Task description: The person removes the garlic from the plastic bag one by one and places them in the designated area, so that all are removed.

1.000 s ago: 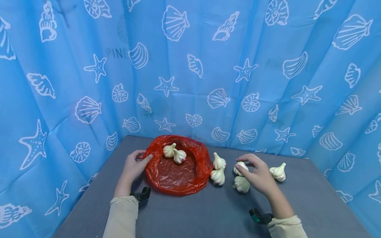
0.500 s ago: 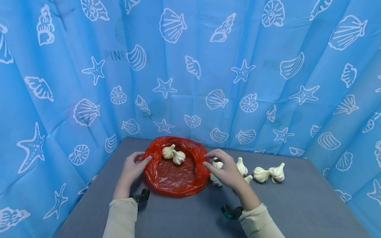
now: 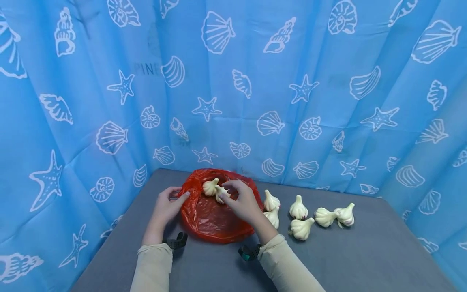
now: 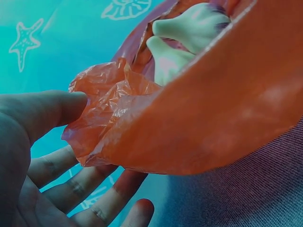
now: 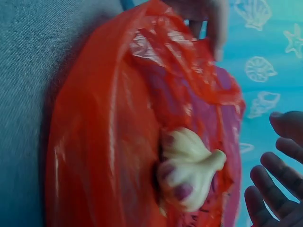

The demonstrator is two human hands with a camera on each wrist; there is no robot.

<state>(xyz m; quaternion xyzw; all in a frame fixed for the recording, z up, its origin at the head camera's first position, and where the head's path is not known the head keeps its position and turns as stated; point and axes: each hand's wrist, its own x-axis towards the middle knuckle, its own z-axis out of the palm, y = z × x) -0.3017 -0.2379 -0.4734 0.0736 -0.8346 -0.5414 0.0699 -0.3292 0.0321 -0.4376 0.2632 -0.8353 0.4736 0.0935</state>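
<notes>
A red plastic bag (image 3: pixel 219 233) lies with its mouth wide apart on the table, its rim rolled outward. Two pale garlic bulbs (image 3: pixel 209 187) rest inside it towards the back; the right wrist view shows a garlic bulb (image 5: pixel 189 177) with purple marks. My left hand (image 3: pixel 166 207) pinches the bag's left rim between thumb and fingers, and the crumpled film (image 4: pixel 109 104) shows there in the left wrist view. Over the bag's mouth reaches my right hand (image 3: pixel 244 202), fingertips near the bulbs. In the right wrist view its fingers (image 5: pixel 279 170) are spread and hold nothing.
Right of the bag, several garlic bulbs stand in pairs: one bulb (image 3: pixel 271 200) close to the bag, another (image 3: pixel 301 229) in the middle, and one (image 3: pixel 345 215) farthest right. A blue shell-print curtain (image 3: pixel 255 81) hangs behind the grey table (image 3: pixel 346 259).
My right hand has moved left from the garlic bulbs on the table, past the nearest pair, to above the bag. My left hand has stayed at the bag's rim.
</notes>
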